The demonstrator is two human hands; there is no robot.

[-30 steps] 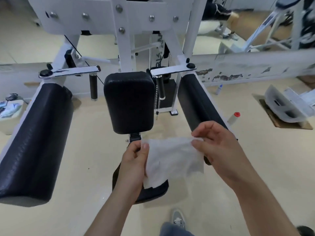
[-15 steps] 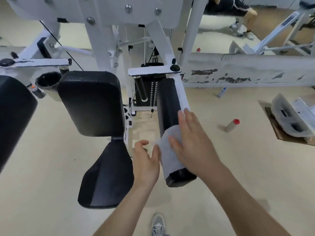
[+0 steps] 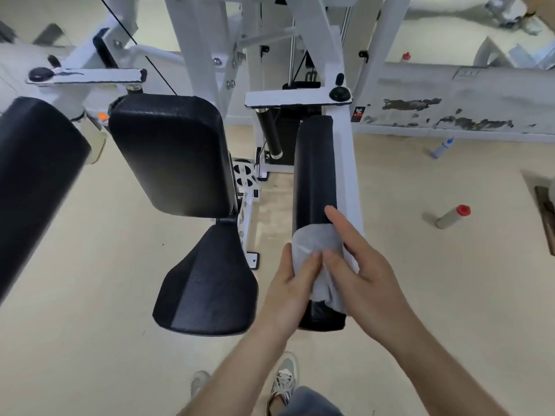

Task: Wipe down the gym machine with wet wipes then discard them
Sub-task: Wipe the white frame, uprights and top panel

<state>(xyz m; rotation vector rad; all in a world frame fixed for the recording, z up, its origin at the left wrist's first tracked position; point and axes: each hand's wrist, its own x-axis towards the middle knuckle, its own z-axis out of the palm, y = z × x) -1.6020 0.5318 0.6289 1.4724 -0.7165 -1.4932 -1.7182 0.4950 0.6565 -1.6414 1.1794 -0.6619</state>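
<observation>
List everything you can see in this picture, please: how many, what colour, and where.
wet wipe: one, white, draped over the near end of the right arm pad.
arm pads: two, black; one at the left edge, one right of centre.
back pad: one, black, centre.
seat: one, black, below the back pad.
machine frame: one, white, behind the pads.
bottles: two, on the floor at right; a red-capped one lying down, a blue-tipped one near the wall.
shoes: two, pale, at the bottom edge.
left hand: holds the wipe at the pad's left side.
right hand: fingers straight, pressing the wipe from the right.
</observation>
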